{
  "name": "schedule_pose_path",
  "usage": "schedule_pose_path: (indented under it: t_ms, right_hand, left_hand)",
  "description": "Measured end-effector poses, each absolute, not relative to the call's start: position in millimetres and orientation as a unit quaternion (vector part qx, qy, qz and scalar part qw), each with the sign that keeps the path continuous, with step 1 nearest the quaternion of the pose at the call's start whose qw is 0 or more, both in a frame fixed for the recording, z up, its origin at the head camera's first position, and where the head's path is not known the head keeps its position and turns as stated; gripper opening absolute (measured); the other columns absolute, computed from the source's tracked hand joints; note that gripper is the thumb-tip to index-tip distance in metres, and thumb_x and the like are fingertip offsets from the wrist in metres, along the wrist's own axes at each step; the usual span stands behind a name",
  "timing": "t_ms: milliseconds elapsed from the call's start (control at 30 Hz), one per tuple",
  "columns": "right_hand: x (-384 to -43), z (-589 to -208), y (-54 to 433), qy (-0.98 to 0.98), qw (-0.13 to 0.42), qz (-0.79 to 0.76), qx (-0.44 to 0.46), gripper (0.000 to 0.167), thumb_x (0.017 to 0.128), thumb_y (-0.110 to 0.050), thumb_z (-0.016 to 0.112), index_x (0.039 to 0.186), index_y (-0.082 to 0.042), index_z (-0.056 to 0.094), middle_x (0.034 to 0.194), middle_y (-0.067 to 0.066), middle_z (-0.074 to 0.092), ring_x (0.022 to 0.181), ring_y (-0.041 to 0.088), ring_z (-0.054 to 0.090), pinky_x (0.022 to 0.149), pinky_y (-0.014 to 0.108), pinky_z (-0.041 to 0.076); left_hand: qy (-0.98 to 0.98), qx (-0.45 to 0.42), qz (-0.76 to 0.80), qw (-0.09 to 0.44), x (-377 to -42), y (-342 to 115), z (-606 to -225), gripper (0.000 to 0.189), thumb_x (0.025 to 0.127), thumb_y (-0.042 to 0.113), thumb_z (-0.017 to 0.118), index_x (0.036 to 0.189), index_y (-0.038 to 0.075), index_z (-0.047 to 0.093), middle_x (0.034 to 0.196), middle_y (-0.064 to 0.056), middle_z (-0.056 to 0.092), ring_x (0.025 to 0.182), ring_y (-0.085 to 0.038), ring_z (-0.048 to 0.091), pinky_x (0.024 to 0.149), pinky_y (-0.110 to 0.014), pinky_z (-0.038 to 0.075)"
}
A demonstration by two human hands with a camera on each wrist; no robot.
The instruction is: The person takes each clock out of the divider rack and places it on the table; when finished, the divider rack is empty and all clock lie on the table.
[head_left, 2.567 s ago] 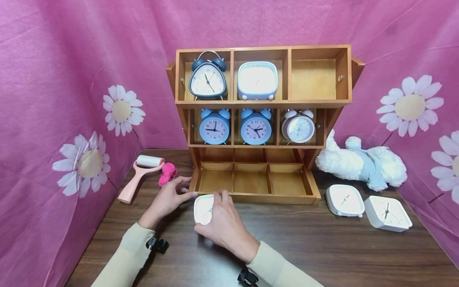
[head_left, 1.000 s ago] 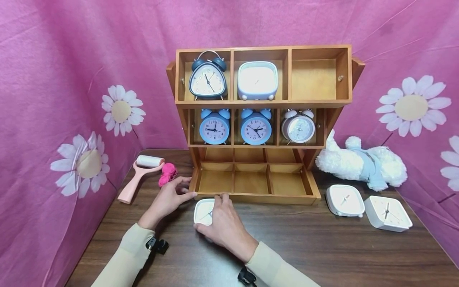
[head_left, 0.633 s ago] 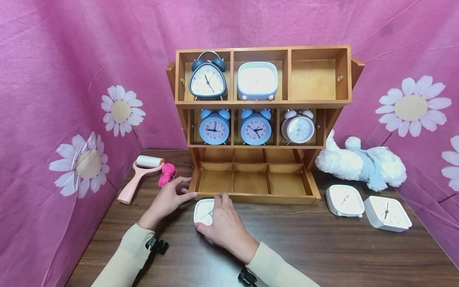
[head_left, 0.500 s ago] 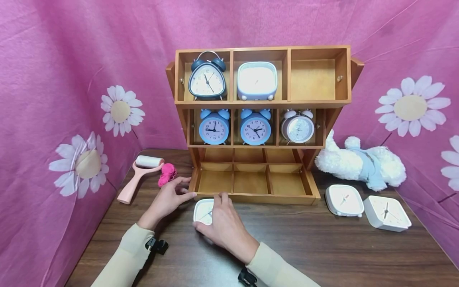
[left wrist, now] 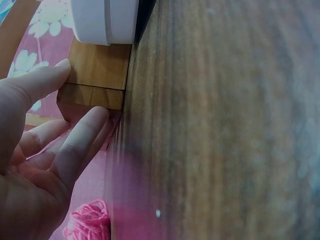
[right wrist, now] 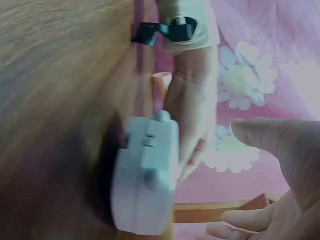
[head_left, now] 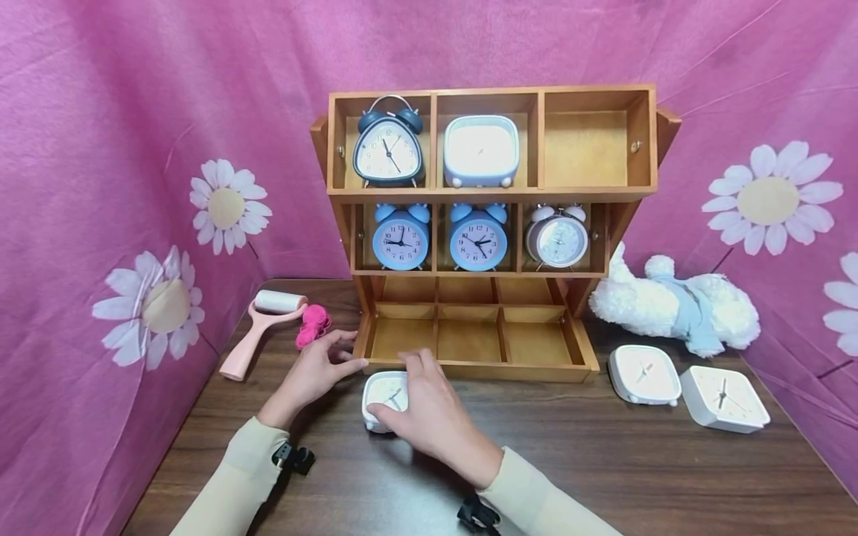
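Main change: the right hand had let go of the white clock. Half a second earlier its thumb and fingers spanned the clock; now they'd lifted off to the right, fingers extended and grasping nothing. The right wrist view showed a gap between them and the clock. The clock lay on the table, face up, just left of the right hand, with more of its face uncovered. For the work, that read as the clock being set down in front of the rack, outside its compartments, and the right hand being free. Couldn't tell if clock and rack touched.

The left hand hadn't shifted: relaxed, not clenched, thumb and fingertips resting at the rack's near corner — steadying it, probably. The clock sat just right of that hand, a little nearer the person, apart from its fingers.

Just beyond the left hand was pink yarn, with a lint roller farther left. Well right of the right hand lay a rounded white clock and a squarer white clock, with a plush toy behind them. More clocks stood in the rack's upper rows, beyond both hands.
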State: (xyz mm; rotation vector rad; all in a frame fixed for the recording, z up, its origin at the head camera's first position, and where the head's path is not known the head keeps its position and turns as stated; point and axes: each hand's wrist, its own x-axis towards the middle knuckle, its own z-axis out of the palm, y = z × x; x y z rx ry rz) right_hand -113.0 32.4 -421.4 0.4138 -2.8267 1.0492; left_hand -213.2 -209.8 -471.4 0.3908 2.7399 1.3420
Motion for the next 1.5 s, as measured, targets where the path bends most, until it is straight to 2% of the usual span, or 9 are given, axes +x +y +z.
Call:
schedule_pose_path:
  t_ms: [467,700,900,1033,1167,1233,1400,1500]
  right_hand:
    - [-107,-370,81,-0.902,0.109,0.398,0.126,0.095,0.088,-0.034,0.097,0.165,-0.01,0.049,0.161,0.011,0.058,0.148,0.033,0.059,0.123,0.058,0.051]
    - [-114,-361,118,-0.88,0.182,0.412,0.147,0.089,0.087,-0.02,0.098,0.162,-0.006,0.053,0.157,0.015,0.061,0.142,0.038,0.063,0.121,0.059,0.051]
    - [-122,-358,148,-0.867,0.251,0.412,0.126,0.084,0.085,-0.016,0.099,0.157,-0.005,0.059,0.151,0.016,0.065,0.138,0.036,0.066,0.118,0.051,0.051]
    - [-130,-356,169,-0.861,0.285,0.41,0.094,0.085,0.084,-0.015,0.1,0.158,-0.006,0.06,0.15,0.016,0.066,0.137,0.036,0.065,0.118,0.031,0.046]
    - [-142,-357,190,-0.85,0.32,0.413,0.07,0.085,0.083,-0.013,0.099,0.157,-0.002,0.058,0.148,0.022,0.063,0.132,0.038,0.063,0.111,0.011,0.037]
    - [-149,-357,201,-0.844,0.338,0.412,0.061,0.087,0.083,-0.012,0.099,0.158,0.0,0.057,0.149,0.025,0.061,0.131,0.039,0.061,0.109,0.009,0.034]
    - [-169,-357,221,-0.83,0.372,0.413,0.039,0.092,0.082,-0.014,0.1,0.159,0.003,0.054,0.15,0.03,0.055,0.129,0.04,0.06,0.11,0.015,0.037]
    - [-180,-355,231,-0.824,0.382,0.418,0.027,0.094,0.081,-0.014,0.101,0.16,0.004,0.052,0.15,0.032,0.052,0.128,0.037,0.059,0.11,0.016,0.038]
  left_hand:
    - [0.896,0.123,0.426,0.032,-212,-210,-470,0.056,0.098,0.024,0.09,0.146,0.002,0.069,0.127,-0.02,0.081,0.106,-0.027,0.082,0.084,-0.029,0.06]
    - [0.896,0.121,0.426,0.031,-212,-211,-470,0.055,0.098,0.024,0.09,0.145,0.002,0.07,0.128,-0.02,0.081,0.106,-0.026,0.082,0.084,-0.029,0.06]
    - [0.895,0.121,0.429,0.032,-212,-211,-470,0.055,0.098,0.022,0.089,0.145,0.002,0.07,0.127,-0.02,0.081,0.106,-0.027,0.082,0.083,-0.028,0.06]
    - [0.894,0.12,0.431,0.034,-212,-210,-471,0.055,0.098,0.023,0.089,0.145,0.002,0.07,0.128,-0.02,0.08,0.106,-0.027,0.082,0.083,-0.028,0.06]
    - [0.893,0.12,0.431,0.036,-213,-210,-471,0.055,0.098,0.024,0.089,0.145,0.002,0.07,0.128,-0.02,0.081,0.106,-0.027,0.082,0.083,-0.029,0.061]
    - [0.894,0.119,0.431,0.036,-212,-210,-471,0.055,0.098,0.024,0.09,0.145,0.002,0.07,0.128,-0.02,0.081,0.106,-0.027,0.081,0.083,-0.029,0.061]
    - [0.894,0.118,0.432,0.036,-212,-211,-471,0.055,0.098,0.024,0.09,0.145,0.003,0.07,0.128,-0.02,0.08,0.107,-0.027,0.081,0.084,-0.029,0.061]
    - [0.894,0.118,0.432,0.036,-212,-210,-471,0.055,0.098,0.024,0.09,0.145,0.003,0.07,0.128,-0.02,0.08,0.107,-0.027,0.082,0.084,-0.029,0.061]
